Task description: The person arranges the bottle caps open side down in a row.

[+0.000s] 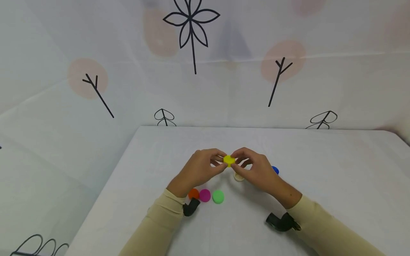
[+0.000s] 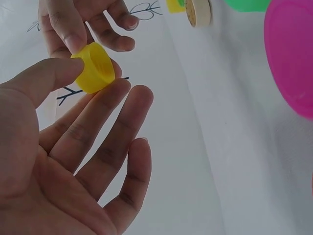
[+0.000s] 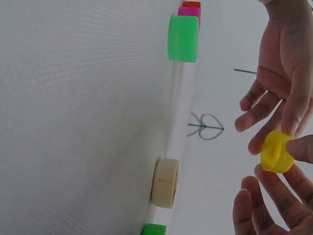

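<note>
A small yellow bottle cap (image 1: pixel 229 160) is pinched between my two hands, raised over the white table (image 1: pixel 320 170). My left hand (image 1: pixel 205 164) holds its left side between thumb and fingertips. From the other side, my right hand (image 1: pixel 260 170) pinches the same cap. Its hollow inside faces the camera in the left wrist view (image 2: pixel 100 66). Below my right hand lies a round beige piece (image 1: pixel 238 177), partly covered by the fingers. A blue cap (image 1: pixel 276 170) peeks out behind that hand.
Orange (image 1: pixel 193 193), magenta (image 1: pixel 205 195) and green (image 1: pixel 218 196) caps lie in a row nearer me. A green piece (image 3: pixel 154 229) shows at the right wrist view's lower edge. Patterned white cloth (image 1: pixel 230 89) hangs behind the table.
</note>
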`<action>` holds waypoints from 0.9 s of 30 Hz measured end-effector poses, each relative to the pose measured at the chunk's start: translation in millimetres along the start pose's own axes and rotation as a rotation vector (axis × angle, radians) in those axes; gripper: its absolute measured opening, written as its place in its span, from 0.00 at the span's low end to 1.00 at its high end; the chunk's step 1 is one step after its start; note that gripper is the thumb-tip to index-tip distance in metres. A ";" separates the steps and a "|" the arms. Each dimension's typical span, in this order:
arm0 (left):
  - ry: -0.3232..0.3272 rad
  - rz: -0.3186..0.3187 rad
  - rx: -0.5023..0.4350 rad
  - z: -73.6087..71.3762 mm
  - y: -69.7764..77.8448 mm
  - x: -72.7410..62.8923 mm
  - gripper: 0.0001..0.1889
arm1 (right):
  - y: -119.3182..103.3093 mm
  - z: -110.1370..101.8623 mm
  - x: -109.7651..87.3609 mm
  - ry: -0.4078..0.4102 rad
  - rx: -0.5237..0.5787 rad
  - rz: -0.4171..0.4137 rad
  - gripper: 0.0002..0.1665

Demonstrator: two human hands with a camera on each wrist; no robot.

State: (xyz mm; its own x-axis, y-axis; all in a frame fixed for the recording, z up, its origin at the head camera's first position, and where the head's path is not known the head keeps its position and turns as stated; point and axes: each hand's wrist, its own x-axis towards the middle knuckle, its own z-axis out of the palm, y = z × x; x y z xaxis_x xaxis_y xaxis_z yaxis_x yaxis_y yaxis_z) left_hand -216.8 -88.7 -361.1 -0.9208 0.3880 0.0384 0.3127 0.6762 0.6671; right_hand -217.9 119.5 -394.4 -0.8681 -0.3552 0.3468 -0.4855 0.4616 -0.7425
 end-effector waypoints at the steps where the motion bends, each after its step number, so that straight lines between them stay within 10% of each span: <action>1: -0.002 0.001 0.000 -0.4 0.0 -0.1 0.15 | 0.2 0.0 0.0 -0.002 -0.001 -0.001 0.15; 27: -0.067 -0.005 0.022 -10.8 2.1 -5.2 0.15 | -3.2 -1.2 -3.4 -0.028 -0.015 -0.049 0.15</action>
State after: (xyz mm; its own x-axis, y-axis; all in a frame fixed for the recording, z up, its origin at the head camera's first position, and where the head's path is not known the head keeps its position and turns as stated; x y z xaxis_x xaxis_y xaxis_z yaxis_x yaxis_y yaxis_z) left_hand -213.9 -96.0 -351.9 -0.9052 0.4248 -0.0152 0.3137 0.6917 0.6505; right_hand -213.6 120.2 -392.5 -0.8402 -0.3999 0.3662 -0.5288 0.4554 -0.7162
